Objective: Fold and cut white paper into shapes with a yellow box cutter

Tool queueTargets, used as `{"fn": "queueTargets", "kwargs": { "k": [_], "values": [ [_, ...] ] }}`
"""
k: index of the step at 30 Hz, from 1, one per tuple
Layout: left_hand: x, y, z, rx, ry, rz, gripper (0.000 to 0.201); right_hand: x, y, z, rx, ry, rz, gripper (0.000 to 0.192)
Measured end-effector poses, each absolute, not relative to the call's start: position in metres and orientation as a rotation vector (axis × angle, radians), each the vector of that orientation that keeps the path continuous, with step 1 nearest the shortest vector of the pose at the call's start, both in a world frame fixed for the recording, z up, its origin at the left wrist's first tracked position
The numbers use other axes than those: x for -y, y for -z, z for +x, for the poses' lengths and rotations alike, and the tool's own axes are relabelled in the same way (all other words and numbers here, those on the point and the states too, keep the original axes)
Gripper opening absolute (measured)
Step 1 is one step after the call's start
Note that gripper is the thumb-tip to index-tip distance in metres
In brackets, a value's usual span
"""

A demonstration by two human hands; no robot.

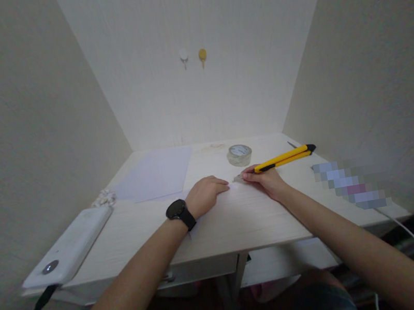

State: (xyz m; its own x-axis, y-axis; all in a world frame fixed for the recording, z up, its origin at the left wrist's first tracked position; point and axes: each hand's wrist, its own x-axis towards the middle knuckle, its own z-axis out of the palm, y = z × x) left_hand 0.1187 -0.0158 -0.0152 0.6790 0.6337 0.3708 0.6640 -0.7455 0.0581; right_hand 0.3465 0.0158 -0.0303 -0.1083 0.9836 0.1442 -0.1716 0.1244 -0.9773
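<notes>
My right hand (268,181) is closed around a yellow and black utility knife (286,157), its pale tip pointing left and down at the tabletop. Just left of that tip, my left hand (207,195) lies palm down with its fingers stretched out. A black watch (177,210) is on the left wrist. Beneath the left hand a piece of thin white paper (192,232) shows in part; most of it is covered. Behind the two hands stands a roll of clear tape (239,154).
White sheets (155,173) lie at the back left of the white desk (242,228). A white device with a black strap (68,245) rests at the left edge. A blurred-out item (349,186) with a cable lies right. Two hooks (202,55) are on the back wall.
</notes>
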Motion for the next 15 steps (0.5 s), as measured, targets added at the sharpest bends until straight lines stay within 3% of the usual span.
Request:
{"fn": "queueTargets", "kwargs": {
  "k": [15],
  "values": [
    [0.0212,0.0165,0.1238,1.048,0.685,-2.929,0.038,-0.0156,0.0338,0.3478,1.497,-1.172,-0.976,0.030]
  ]
}}
